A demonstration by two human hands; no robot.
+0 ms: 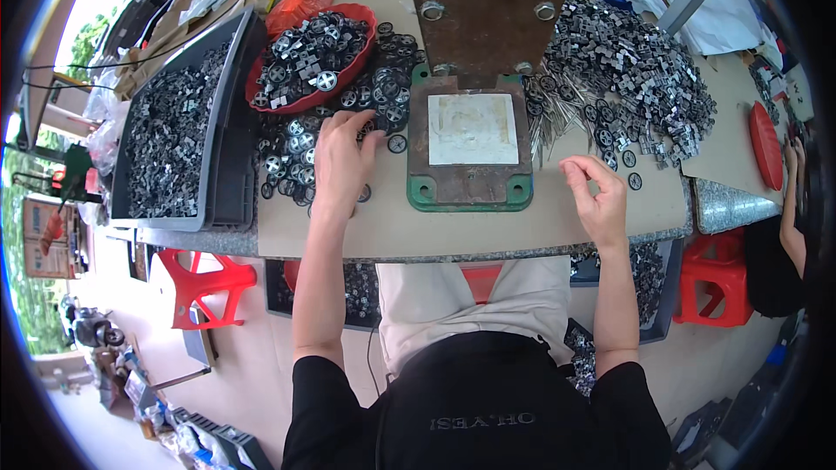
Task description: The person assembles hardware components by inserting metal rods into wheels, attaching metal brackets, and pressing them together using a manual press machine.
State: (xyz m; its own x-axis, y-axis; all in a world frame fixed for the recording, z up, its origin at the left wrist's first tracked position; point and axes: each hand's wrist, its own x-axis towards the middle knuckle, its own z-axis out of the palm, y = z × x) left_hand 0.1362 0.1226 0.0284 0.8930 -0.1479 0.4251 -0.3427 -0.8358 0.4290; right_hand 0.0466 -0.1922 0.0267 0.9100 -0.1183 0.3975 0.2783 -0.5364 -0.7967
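My left hand (341,161) reaches over a pile of small black-rimmed spoked wheels (296,144), left of the press. Its thumb and forefinger are apart, with dark wheels showing between and beneath them. To the right of the press, my right hand (597,200) is closed in a pinch above the board; whatever its fingertips hold is too small or hidden to name. Between the hands stands the press base (470,195), green-edged, with a white pad (473,129) on top. Thin metal pins (557,113) and a few loose wheels (629,159) lie near my right hand.
A red bowl (369,14) of small metal parts stands behind the wheels, beside a dark bin (228,122) of similar parts. The brown press column (488,26) rises ahead. At the right are a heap of metal pieces (644,70), a red dish (765,146) and another person's hand (795,157).
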